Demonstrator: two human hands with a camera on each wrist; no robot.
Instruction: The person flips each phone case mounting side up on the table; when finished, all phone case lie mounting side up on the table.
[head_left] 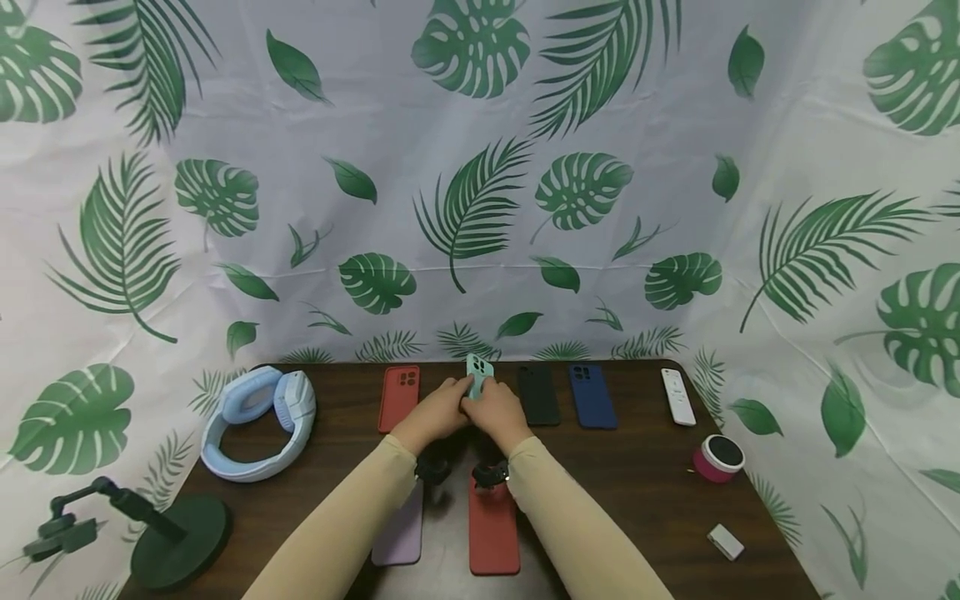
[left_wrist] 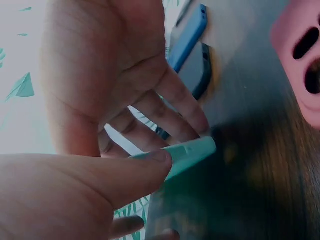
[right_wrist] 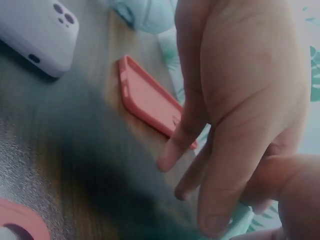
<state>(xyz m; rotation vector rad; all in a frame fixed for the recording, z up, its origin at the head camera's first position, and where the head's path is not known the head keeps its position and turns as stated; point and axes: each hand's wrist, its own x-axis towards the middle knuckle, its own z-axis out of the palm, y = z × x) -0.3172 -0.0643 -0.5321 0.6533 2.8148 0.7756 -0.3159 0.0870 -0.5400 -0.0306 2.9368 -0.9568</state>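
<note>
Near the back middle of the table, a mint-green phone case is held between both hands, its camera end facing the wall. My left hand grips its left side. On its right side, my right hand holds it, with the fingers bent. The left wrist view shows a thumb laid along the green case's edge. Fingers hide much of the case. A red phone case, hollow side up, lies left of the hands. To their right are a dark phone case and a blue one.
Under the forearms lie a lilac phone case and another red case. Blue headphones and a dark-based lamp stand left. A white remote, a round pink-and-white item and a small white box sit right.
</note>
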